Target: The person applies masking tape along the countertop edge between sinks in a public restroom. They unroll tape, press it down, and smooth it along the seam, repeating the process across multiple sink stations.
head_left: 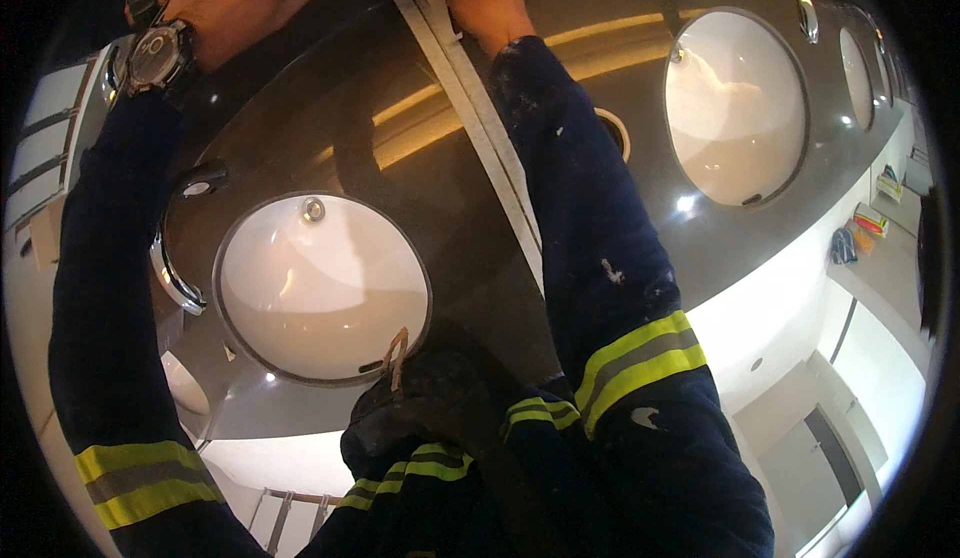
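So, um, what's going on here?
Someone's right hand is gripping a long pale strip that stretches across a dark counter, between two round white sinks. Their left hand is farther left, partly cut off by the picture's edge, so I can't tell whether it's holding anything.

Sleeves (pixel 600 218) here are rocking navy, with yellow-grey-yellow bands (pixel 640 363) circling them and white blotches (pixel 612 272) speckling the one at 4 o'clock. The long strip (pixel 455 88), pointing toward 12, is showing pale grey-beige, streaking darker lengthwise. The counter (pixel 460 248) is going dark brown-grey; sinks (pixel 310 328) at 9 and 2 are gleaming white.
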Available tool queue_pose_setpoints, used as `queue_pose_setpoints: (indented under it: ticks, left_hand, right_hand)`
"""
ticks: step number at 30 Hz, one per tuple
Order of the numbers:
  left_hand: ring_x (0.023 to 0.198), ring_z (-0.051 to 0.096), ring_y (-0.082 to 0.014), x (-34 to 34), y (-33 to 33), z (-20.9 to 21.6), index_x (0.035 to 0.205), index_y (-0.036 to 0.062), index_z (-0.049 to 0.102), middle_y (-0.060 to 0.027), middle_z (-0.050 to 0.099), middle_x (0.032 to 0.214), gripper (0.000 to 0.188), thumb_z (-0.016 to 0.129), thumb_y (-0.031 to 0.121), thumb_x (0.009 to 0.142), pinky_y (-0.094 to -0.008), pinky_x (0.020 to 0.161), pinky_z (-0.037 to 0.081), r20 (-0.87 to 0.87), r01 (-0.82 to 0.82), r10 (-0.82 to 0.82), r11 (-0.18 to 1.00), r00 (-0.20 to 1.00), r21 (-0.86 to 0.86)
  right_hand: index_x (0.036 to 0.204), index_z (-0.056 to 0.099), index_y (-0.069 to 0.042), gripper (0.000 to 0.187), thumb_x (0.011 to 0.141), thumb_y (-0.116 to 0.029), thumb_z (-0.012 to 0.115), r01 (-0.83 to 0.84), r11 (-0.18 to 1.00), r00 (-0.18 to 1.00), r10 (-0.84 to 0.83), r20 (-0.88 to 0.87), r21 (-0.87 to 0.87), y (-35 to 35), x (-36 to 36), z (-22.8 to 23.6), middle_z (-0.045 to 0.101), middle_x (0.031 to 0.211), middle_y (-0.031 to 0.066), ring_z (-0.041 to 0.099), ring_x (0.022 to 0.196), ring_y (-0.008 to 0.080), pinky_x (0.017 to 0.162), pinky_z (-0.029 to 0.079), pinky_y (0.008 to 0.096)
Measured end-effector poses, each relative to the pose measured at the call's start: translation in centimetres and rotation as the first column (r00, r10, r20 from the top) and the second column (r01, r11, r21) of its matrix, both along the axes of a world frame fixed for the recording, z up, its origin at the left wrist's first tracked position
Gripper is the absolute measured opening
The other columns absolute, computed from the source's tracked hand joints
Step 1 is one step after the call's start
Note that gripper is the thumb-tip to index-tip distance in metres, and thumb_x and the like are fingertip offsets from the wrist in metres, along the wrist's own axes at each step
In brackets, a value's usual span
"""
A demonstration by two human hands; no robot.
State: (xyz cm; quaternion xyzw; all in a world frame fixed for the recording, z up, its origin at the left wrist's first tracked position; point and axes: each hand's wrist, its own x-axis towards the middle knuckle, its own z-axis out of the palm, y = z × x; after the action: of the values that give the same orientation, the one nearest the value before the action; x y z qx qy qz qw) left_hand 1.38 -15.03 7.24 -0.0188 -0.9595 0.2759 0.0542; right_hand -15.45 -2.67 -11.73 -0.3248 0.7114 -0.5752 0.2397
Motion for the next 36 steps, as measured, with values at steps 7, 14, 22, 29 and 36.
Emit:
queue_pose_setpoints:
  ticks: [7,14,22,29,36]
  left_hand:
    - [0.15,0.034,-0.0385,0.1,0.4,0.0,0.146,0.0161,0.056,-0.0148,0.048,0.15,0.067,0.077,0.02,0.082,-0.0507,0.12,0.034,0.003,-0.048,0.048,0.999,0.999,-0.023]
    - [0.151,0.032,-0.0377,0.4,1.2,0.0,0.148,0.0149,0.053,-0.0162,0.047,0.151,0.068,0.076,0.02,0.084,-0.052,0.123,0.03,-0.005,-0.098,0.098,0.995,0.995,-0.035]
    - [0.151,0.031,-0.0375,0.6,-1.0,0.1,0.146,0.012,0.054,-0.0188,0.044,0.153,0.066,0.076,0.018,0.083,-0.0523,0.124,0.028,-0.02,0.097,-0.097,0.995,0.995,0.037]
    - [0.149,0.034,-0.038,-0.9,-1.1,-1.1,0.141,0.0098,0.057,-0.0199,0.046,0.151,0.061,0.075,0.015,0.083,-0.0528,0.123,0.031,-0.082,0.148,-0.141,0.986,0.987,0.083]
    - [0.147,0.037,-0.0395,-0.1,-1.1,-0.4,0.142,0.0093,0.057,-0.0206,0.048,0.148,0.061,0.074,0.016,0.084,-0.0537,0.122,0.032,-0.059,0.16,-0.155,0.983,0.986,0.088]
  right_hand:
    - [0.09,0.079,-0.004,0.027,0.086,-0.03,0.076,0.037,0.988,0.974,-0.002,-0.228,0.15,-1.1,-0.3,-0.5,0.074,0.092,0.023,0.072,0.089,0.04,0.08,0.056,0.0463]
    - [0.092,0.077,-0.005,0.029,0.086,-0.033,0.076,0.153,0.96,0.95,-0.078,-0.303,0.234,-1.2,1.2,1.2,0.074,0.097,0.0234,0.071,0.095,0.0417,0.083,0.055,0.0488]
    - [0.095,0.072,-0.003,0.03,0.085,-0.031,0.078,0.058,0.972,0.964,0.005,-0.266,0.227,-1.3,0.6,0.5,0.073,0.095,0.0238,0.07,0.096,0.0434,0.083,0.055,0.0491]
    - [0.097,0.068,-0.004,0.031,0.086,-0.031,0.078,0.134,0.958,0.925,-0.029,-0.38,0.253,-0.6,-0.6,-0.6,0.073,0.094,0.0232,0.07,0.094,0.043,0.082,0.055,0.0503]
    - [0.097,0.079,-0.013,0.029,0.086,-0.039,0.075,0.118,0.965,0.923,-0.019,-0.384,0.236,-0.7,0.1,-1.0,0.077,0.098,0.0149,0.072,0.095,0.0367,0.084,0.057,0.0456]
